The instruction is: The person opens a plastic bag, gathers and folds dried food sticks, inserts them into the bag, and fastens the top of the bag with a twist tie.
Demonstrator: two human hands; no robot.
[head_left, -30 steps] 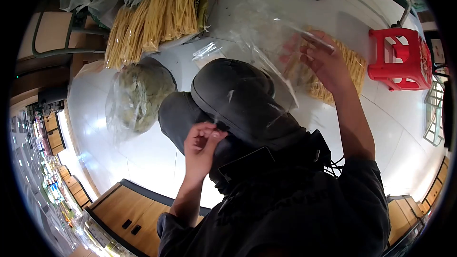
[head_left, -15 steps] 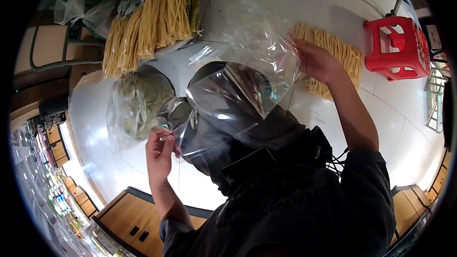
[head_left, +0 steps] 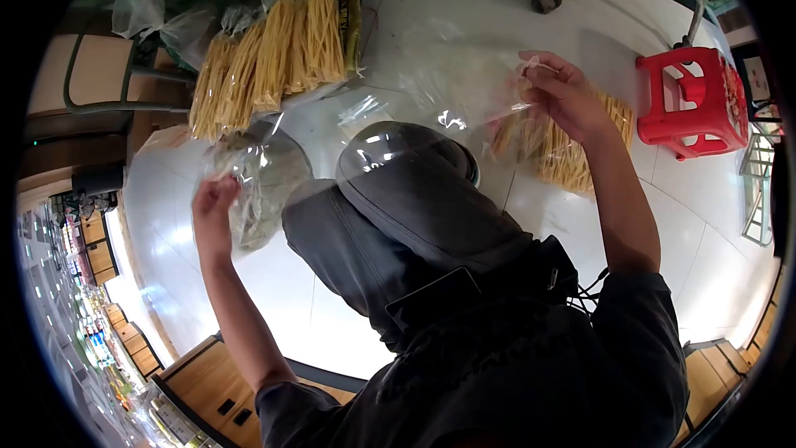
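A large clear plastic bag (head_left: pixel 464 87) stretches across in front of my knees, its film thin and partly blurred. My right hand (head_left: pixel 568 99) pinches one edge of it between thumb and fingers, above a flat row of long yellow dried sticks (head_left: pixel 568 170) on the floor. My left hand (head_left: pixel 217 195) is closed and smeared by motion, with the bag's other side seemingly in its fingers. Just beyond that hand lies a clear bag of pale greenish-brown dried stuff (head_left: pixel 278 170), perhaps leaves.
Several bagged bundles of yellow sticks (head_left: pixel 286 46) lean together at the upper left, beside a dark metal frame (head_left: pixel 112 106). A red plastic stool (head_left: pixel 692 99) stands to the right, near a wheeled metal leg (head_left: pixel 547 2). Wooden cabinets (head_left: pixel 211 382) are behind me on the left.
My left hand has moved outward to the left, away from my knees, and my hands are wider apart. My right hand has shifted slightly right. The plastic film has swung up off my legs.
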